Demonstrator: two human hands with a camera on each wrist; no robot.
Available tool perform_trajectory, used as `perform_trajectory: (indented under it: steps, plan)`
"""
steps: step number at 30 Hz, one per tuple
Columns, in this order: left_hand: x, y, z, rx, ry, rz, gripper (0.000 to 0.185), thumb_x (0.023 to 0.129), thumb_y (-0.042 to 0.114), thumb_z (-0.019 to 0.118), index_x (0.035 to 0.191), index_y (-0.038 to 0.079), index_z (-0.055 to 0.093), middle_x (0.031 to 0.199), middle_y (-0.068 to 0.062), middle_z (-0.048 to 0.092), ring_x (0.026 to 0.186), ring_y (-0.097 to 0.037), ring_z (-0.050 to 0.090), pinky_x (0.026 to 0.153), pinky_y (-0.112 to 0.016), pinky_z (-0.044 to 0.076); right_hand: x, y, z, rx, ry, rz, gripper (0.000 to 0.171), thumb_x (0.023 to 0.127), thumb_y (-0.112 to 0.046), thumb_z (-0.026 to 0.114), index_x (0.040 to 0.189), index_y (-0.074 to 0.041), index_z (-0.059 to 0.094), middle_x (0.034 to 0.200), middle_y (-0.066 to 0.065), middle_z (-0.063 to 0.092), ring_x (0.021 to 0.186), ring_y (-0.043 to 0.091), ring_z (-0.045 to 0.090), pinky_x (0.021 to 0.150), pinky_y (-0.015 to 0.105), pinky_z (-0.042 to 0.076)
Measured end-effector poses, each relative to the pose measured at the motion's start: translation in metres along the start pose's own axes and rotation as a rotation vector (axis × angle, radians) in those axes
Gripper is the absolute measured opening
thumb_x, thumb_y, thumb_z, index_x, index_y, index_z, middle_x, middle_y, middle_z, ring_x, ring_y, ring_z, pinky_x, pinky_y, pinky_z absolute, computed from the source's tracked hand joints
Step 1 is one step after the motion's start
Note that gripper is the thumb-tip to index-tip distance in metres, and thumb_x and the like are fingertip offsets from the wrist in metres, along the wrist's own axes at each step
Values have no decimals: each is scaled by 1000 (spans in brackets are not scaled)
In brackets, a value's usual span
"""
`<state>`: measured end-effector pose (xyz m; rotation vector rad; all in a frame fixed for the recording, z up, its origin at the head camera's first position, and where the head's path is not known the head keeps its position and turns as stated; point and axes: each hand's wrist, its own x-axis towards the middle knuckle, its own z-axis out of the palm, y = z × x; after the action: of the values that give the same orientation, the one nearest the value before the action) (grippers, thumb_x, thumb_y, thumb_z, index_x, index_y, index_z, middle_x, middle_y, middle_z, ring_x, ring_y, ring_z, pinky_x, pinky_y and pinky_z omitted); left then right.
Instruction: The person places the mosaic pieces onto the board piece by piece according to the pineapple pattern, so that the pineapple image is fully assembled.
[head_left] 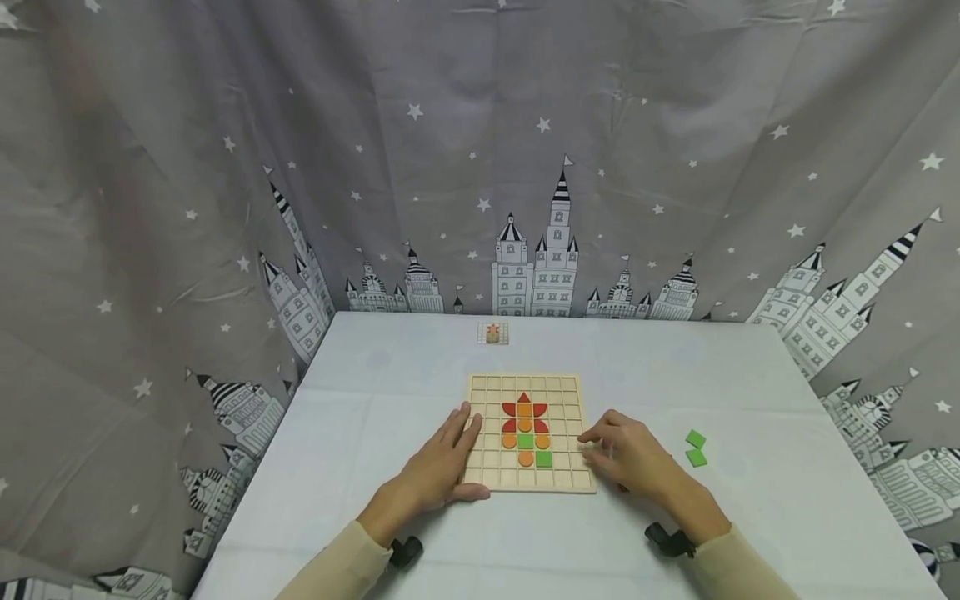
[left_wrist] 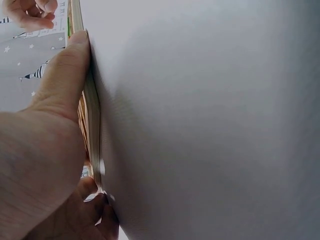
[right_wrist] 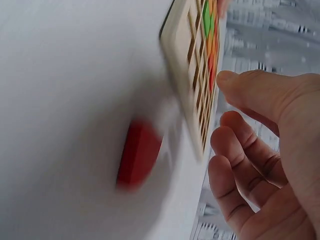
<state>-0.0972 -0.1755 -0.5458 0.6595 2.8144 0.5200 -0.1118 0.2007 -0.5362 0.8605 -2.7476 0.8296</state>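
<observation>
A square wooden grid board (head_left: 562, 477) lies flat on the table, with red, orange and green pieces set in its middle cells. My left hand (head_left: 442, 462) rests at its near left corner, fingers straight along the left side and thumb at the front edge; the left wrist view has the thumb (left_wrist: 67, 70) against the board's side. Over the right edge hovers my right hand (head_left: 626, 454), fingers loosely bent with nothing between them. Below that hand, a blurred red piece (right_wrist: 139, 155) with a curved side lies on the table, mostly hidden in the head view.
Two green square tiles, a farther one (head_left: 696, 438) and a nearer one (head_left: 696, 457), lie right of my right hand. Behind the board is a small card (head_left: 492, 333) with a similar coloured figure. A grey castle-print curtain (head_left: 450, 167) hangs behind the white table (head_left: 375, 375).
</observation>
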Motion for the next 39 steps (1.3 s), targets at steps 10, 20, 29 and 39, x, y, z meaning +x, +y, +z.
perform_trajectory:
  steps: [10,20,29,39]
  plan:
    - [-2,3,-2,5,-2,6,125,94,62,93,183,-2,30,194,-28,18,181,-47,25,143,-59,38,-31,42,-32,-81,115,146,26,91,-5,99,114,-12,90,104,1,76,84,12,65,68,23,55]
    - [-3,3,-2,3,-2,12,125,94,62,93,183,-1,30,194,-28,18,181,-47,26,143,-59,38,-61,80,-62,-125,95,416,38,93,-21,100,126,-5,88,114,16,75,93,24,67,74,34,54]
    - [-2,1,-1,9,6,9,125,94,63,93,183,-1,31,194,-27,18,181,-47,26,142,-59,39,-73,107,-73,-126,26,513,52,96,-37,98,133,-4,85,113,16,72,95,24,63,75,34,51]
    - [-3,1,0,-5,-1,-10,126,94,63,92,183,0,30,195,-25,17,183,-45,22,143,-59,39,-75,113,-69,-113,74,484,36,95,-27,99,121,-5,88,107,11,78,88,16,61,69,26,48]
